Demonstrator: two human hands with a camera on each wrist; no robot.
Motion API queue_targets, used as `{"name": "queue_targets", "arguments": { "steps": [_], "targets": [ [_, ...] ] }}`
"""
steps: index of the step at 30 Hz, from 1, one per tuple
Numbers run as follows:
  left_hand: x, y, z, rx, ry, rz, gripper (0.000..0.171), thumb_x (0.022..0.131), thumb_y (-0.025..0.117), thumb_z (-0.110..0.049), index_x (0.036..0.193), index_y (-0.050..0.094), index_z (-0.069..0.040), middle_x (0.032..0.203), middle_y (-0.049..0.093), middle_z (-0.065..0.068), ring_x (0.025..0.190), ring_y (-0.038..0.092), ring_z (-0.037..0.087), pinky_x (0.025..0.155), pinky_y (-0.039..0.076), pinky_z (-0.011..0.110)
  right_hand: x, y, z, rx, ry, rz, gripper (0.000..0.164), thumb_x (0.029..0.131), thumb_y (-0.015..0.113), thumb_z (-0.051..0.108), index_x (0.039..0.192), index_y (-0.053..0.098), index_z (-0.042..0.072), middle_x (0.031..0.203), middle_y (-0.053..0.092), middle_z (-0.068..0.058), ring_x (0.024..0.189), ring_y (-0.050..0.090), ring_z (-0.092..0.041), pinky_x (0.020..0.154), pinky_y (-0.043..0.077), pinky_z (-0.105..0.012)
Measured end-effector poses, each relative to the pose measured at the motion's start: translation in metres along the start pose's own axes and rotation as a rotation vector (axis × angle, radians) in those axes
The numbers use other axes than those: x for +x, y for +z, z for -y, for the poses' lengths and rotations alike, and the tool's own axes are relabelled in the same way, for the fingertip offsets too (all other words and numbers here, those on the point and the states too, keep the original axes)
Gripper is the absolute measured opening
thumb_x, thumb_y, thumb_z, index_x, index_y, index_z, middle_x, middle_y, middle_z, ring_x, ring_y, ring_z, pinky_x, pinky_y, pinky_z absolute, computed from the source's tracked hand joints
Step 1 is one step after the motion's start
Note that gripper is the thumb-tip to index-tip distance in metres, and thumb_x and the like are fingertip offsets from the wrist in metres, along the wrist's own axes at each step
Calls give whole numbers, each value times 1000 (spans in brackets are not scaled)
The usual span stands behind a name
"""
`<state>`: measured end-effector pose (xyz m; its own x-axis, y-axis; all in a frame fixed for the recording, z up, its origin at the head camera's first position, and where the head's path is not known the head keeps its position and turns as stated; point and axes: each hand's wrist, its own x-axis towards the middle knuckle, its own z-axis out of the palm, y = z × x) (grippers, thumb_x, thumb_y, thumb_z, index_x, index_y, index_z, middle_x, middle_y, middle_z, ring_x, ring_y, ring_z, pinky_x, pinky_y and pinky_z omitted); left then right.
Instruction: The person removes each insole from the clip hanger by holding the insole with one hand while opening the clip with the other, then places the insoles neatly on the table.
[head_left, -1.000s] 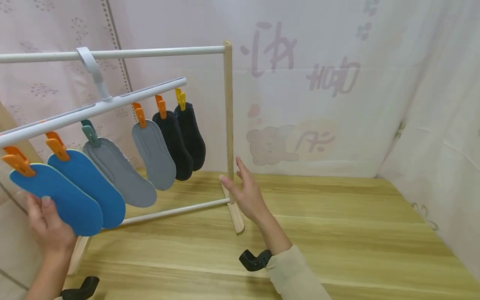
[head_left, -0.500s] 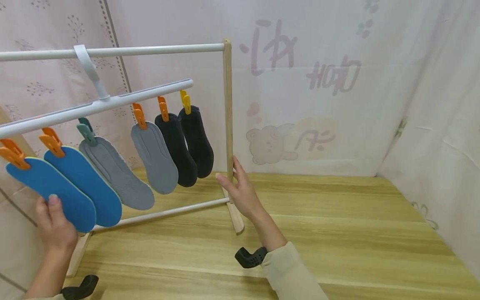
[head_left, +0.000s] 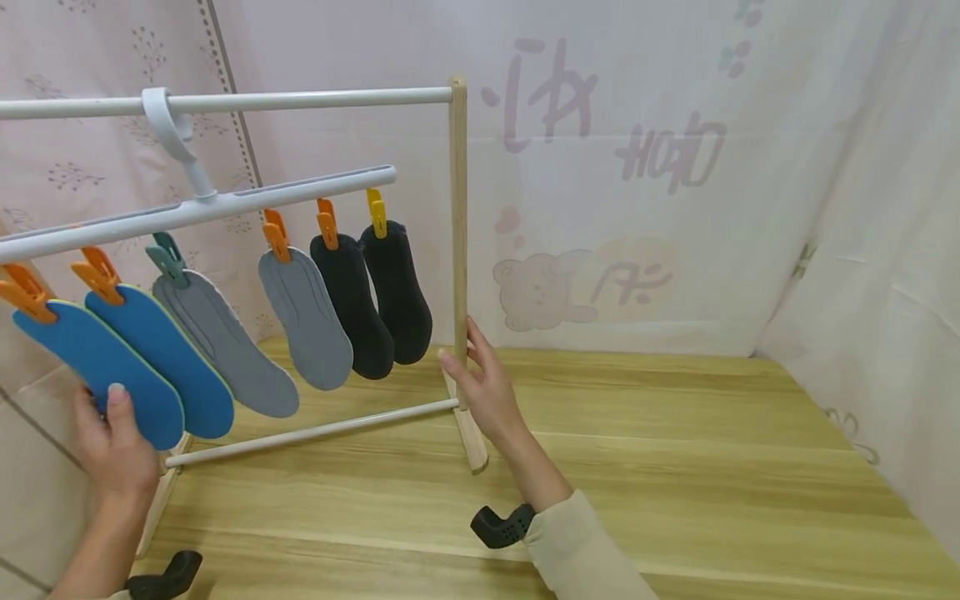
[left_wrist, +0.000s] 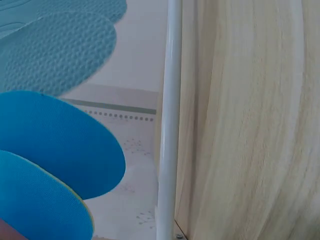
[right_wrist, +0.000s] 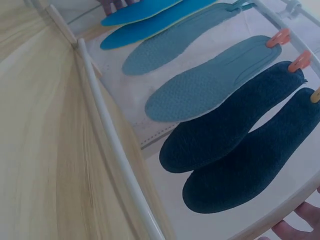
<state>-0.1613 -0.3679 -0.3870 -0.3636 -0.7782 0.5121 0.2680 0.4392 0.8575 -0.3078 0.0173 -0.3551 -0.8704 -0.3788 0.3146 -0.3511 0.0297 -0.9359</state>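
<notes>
My left hand (head_left: 120, 450) is at the lower part of the front blue insole (head_left: 112, 367), its thumb over the insole's face and its other fingers partly hidden behind. Whether it touches the insole is unclear. My right hand (head_left: 491, 392) is at the right wooden post (head_left: 459, 217) of a rack, fingers fairly straight beside it and thumb on its near side. Orange clips (head_left: 30, 292) hold both blue insoles to a white hanger (head_left: 247, 200). Two grey insoles (head_left: 306, 317) and two black insoles (head_left: 401, 292) also hang from it by clips.
The hanger hooks over the rack's white top rail (head_left: 315, 101). A white lower bar (head_left: 315, 433) crosses above the wood-grain table (head_left: 675, 467). Printed curtains (head_left: 600, 183) stand behind and at the sides.
The hanger has turned and levelled; its right end shifted right and down, while the blue insoles moved left and up. My left hand moved slightly right. My right hand came closer to the post.
</notes>
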Motion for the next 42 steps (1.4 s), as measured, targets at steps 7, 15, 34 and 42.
{"name": "queue_targets", "arguments": {
  "steps": [7, 15, 34, 42],
  "targets": [
    [-2, 9, 5, 71, -4, -71, 36, 105, 45, -27, 139, 55, -21, 112, 53, -23, 105, 51, -2, 93, 39, 16, 15, -2, -7, 35, 3, 3, 70, 101, 60, 37, 161, 26, 26, 165, 33, 3, 146, 42, -30, 110, 47, -54],
    [1, 5, 4, 112, 6, 8, 38, 107, 42, -29, 142, 51, -18, 115, 52, -22, 106, 50, -1, 96, 39, 20, 20, 1, -10, 52, 33, -20, 71, 100, 60, 44, 161, 27, 28, 164, 34, 4, 146, 42, -27, 114, 42, -57],
    [-4, 4, -19, 103, 16, 181, 35, 108, 41, -29, 142, 50, -23, 121, 58, -12, 110, 56, 2, 92, 43, 18, 6, 2, 3, 63, 134, -184, 67, 102, 54, 47, 160, 29, 24, 164, 36, 0, 144, 46, -22, 124, 29, -54],
    [-13, 32, -19, 13, 47, 238, 41, 109, 38, -28, 150, 44, -22, 134, 54, -7, 123, 52, 7, 104, 42, 26, 5, -20, 3, 68, 169, -263, 67, 102, 51, 50, 160, 29, 24, 165, 32, -5, 152, 33, -23, 127, 24, -48]
  ]
}}
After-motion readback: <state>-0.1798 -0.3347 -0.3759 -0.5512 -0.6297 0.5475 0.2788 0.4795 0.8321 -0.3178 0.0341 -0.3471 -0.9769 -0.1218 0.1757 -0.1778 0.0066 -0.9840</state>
